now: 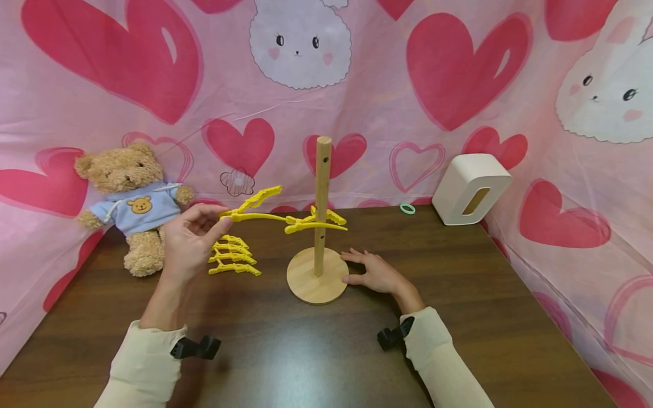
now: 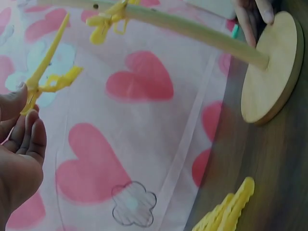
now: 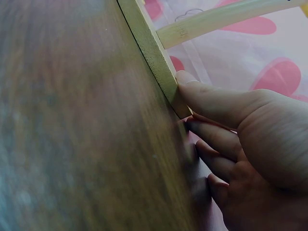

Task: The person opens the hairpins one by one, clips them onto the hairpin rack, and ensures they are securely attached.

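My left hand point(image 1: 189, 243) pinches the rear end of a yellow hair clip point(image 1: 255, 216) between thumb and fingers. The clip's two arms stand spread, pointing right toward a wooden post point(image 1: 321, 175). A second yellow hair clip point(image 1: 296, 228) is clamped across that post at mid-height; in the left wrist view this clamped clip point(image 2: 102, 24) appears beyond the held one. The post rises upright from a round wooden base point(image 1: 303, 277). At the base's right edge lies my right hand point(image 1: 377, 272), its thumb point(image 3: 207, 98) against the rim and its fingers loosely extended beside it.
Several yellow hair clips point(image 1: 234, 268) lie in a row on the dark wooden table point(image 1: 285, 351), left of the base. A teddy bear point(image 1: 138, 198) in a blue top sits at the back left. A green ring point(image 1: 407, 209) and a white box point(image 1: 469, 187) are at the back right.
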`<state>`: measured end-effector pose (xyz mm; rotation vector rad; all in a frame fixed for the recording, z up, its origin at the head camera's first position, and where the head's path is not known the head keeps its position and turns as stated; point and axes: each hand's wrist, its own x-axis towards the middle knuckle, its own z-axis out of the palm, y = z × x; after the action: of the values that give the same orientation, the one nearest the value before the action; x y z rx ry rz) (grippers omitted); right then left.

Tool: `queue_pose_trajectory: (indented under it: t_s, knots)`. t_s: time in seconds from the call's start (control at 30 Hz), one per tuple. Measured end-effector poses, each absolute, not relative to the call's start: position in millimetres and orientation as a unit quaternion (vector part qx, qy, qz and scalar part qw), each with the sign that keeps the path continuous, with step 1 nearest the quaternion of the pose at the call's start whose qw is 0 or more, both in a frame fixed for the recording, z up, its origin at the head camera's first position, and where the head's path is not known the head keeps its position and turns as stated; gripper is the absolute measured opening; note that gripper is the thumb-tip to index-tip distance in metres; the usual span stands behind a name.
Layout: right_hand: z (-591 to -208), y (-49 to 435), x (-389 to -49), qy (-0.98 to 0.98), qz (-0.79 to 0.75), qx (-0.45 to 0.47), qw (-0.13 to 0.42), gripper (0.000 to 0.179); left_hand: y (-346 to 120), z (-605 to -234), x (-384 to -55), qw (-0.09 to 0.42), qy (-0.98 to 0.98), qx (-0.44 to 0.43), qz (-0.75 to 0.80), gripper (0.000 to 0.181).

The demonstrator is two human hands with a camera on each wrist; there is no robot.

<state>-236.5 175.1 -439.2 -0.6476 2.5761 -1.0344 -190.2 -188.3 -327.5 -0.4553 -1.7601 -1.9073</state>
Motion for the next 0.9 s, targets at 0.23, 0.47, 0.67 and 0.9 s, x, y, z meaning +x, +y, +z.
queue_pose_trajectory:
  t_s: [0.23, 0.47, 0.67, 0.9]
  knots:
    - [-438, 174, -237, 0.895, -0.355, -0.232, 0.142, 0.063, -172, -322, -186, 0.242, -0.659, -0.168, -0.692, 0.019]
    - [-438, 174, -236, 0.894, -0.356, -0.23, 0.146, 0.064, -159, -323, -187, 0.254, -0.705, -0.188, -0.635, 0.02]
    - [-438, 175, -236, 0.894, -0.357, -0.23, 0.143, 0.065, -146, -324, -191, 0.259, -0.715, -0.194, -0.619, 0.02]
    - [-438, 175, -236, 0.895, -0.354, -0.23, 0.143, 0.065, -130, -324, -192, 0.259, -0.71, -0.192, -0.626, 0.018]
